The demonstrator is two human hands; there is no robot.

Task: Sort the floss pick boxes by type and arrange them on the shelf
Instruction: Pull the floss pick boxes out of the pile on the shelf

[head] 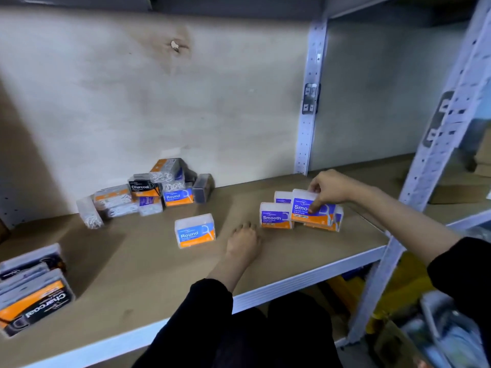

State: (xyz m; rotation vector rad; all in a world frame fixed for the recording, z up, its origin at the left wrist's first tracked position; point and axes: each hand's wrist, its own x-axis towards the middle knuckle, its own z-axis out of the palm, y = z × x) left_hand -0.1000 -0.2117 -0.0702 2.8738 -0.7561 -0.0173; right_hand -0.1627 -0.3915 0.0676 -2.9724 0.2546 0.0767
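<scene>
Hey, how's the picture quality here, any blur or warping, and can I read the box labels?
Head view: the wide-angle lens bows the shelf uprights; the labels on the Round box and the Smooth box in the right hand are sharp; the Charcoal boxes at lower left are blurred; light is soft, without glare.

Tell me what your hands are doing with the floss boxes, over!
Right hand pinches a Smooth box at the Smooth group. Left hand rests flat on the shelf, empty. Round box stands alone; mixed pile unsorted at back. Nothing blocking.
</scene>
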